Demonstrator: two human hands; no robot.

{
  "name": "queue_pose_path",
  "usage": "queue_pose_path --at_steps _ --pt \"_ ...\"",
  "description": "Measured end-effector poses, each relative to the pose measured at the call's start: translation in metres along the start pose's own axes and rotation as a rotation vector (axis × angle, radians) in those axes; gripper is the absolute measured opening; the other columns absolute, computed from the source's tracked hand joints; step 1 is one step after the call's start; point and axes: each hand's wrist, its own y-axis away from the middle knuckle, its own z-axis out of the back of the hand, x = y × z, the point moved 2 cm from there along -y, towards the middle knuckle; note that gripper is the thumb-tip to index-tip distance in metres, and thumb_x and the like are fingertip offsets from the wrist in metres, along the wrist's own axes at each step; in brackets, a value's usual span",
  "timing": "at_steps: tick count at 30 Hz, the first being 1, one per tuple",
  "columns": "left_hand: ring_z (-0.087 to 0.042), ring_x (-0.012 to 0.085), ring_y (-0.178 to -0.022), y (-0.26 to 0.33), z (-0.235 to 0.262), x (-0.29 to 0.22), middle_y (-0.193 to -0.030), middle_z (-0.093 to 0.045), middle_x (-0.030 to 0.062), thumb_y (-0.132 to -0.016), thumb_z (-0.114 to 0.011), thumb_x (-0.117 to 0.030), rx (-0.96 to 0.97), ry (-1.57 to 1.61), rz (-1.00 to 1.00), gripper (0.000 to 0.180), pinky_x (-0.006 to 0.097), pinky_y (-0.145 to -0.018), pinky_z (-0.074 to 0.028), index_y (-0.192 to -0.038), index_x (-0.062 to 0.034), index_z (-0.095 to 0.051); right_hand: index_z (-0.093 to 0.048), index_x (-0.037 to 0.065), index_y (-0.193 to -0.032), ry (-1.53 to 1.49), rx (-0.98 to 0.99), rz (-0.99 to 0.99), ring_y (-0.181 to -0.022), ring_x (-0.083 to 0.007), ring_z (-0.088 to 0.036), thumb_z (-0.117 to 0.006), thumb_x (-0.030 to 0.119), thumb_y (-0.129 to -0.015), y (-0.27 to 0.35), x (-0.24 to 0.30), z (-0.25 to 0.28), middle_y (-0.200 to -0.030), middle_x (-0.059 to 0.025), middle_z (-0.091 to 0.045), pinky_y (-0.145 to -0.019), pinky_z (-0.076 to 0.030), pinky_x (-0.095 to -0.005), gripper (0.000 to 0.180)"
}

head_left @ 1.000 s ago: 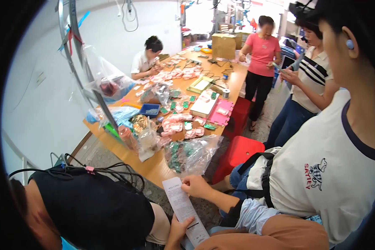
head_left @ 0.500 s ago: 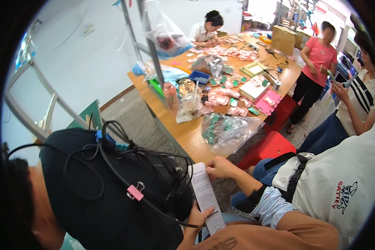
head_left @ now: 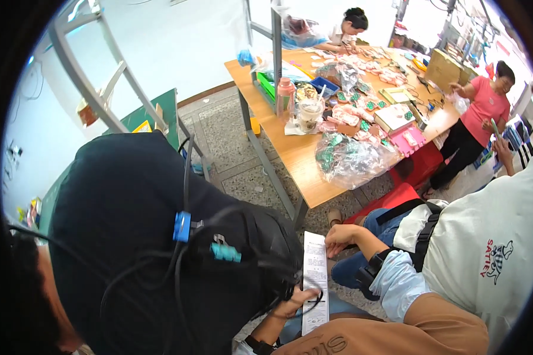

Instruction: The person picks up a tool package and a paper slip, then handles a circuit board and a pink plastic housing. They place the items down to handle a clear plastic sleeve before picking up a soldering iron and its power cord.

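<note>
Near the bottom centre, my left hand [head_left: 296, 303] is closed on the lower part of a long, narrow printed paper [head_left: 315, 254], its fingers wrapped over the left edge. A thin dark line crosses the paper by that thumb; I cannot tell whether it is a pen. At the paper's upper right edge is my right hand [head_left: 341, 238], fingers curled together; whether they pinch the edge is unclear. Both wrists carry black straps, with light blue cuffs behind them. Black cables [head_left: 177, 266] with blue and teal clips hang close by on the left.
A person in black [head_left: 118, 236] fills the left, a person in white [head_left: 479, 236] the right. Ahead, a wooden table [head_left: 290, 171] bears pink parts, green boards, a plastic bag [head_left: 352, 163] and a bottle [head_left: 285, 97]. Red stools [head_left: 391, 201] stand beside it.
The view has swung left, so the table shifts right and up. The paper now stands more upright. Both hands stay at it. The person in pink has raised an arm.
</note>
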Motion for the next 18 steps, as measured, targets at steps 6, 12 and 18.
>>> queue_pose_path --at_steps 6,12,18 --pt "-0.052 0.0203 -0.087 0.023 -0.043 0.008 -0.095 -0.053 0.0118 -0.067 -0.060 -0.006 -0.177 0.122 -0.042 0.050 0.030 -0.078 -0.041 -0.111 0.0024 -0.038 -0.060 -0.002 -0.075 0.261 0.093 -0.065 -0.056 -0.0142 -0.060 -0.051 0.014 -0.070 -0.035 -0.022 -0.015 -0.069 -0.0115 -0.062 -0.047 -0.048 -0.0214 0.019" --pt "-0.054 0.0214 -0.081 0.026 -0.065 0.027 -0.093 -0.054 0.0121 -0.067 -0.059 -0.007 -0.309 0.239 -0.041 0.046 0.030 -0.072 -0.043 -0.108 0.0024 -0.040 -0.060 -0.005 -0.075 0.381 0.122 -0.069 -0.056 -0.0166 -0.060 -0.048 0.016 -0.072 -0.035 -0.012 -0.026 -0.071 -0.0120 -0.062 -0.046 -0.047 -0.0220 0.024" --pt "-0.052 0.0219 -0.087 0.046 -0.088 0.043 -0.098 -0.052 0.0118 -0.069 -0.060 -0.008 -0.428 0.371 0.077 0.045 0.031 -0.072 -0.044 -0.110 0.0011 -0.042 -0.059 -0.001 -0.070 0.504 0.210 0.053 -0.051 -0.0127 -0.056 -0.042 0.019 -0.076 -0.030 -0.026 -0.047 -0.064 -0.0089 -0.060 -0.046 -0.043 -0.0222 0.027"
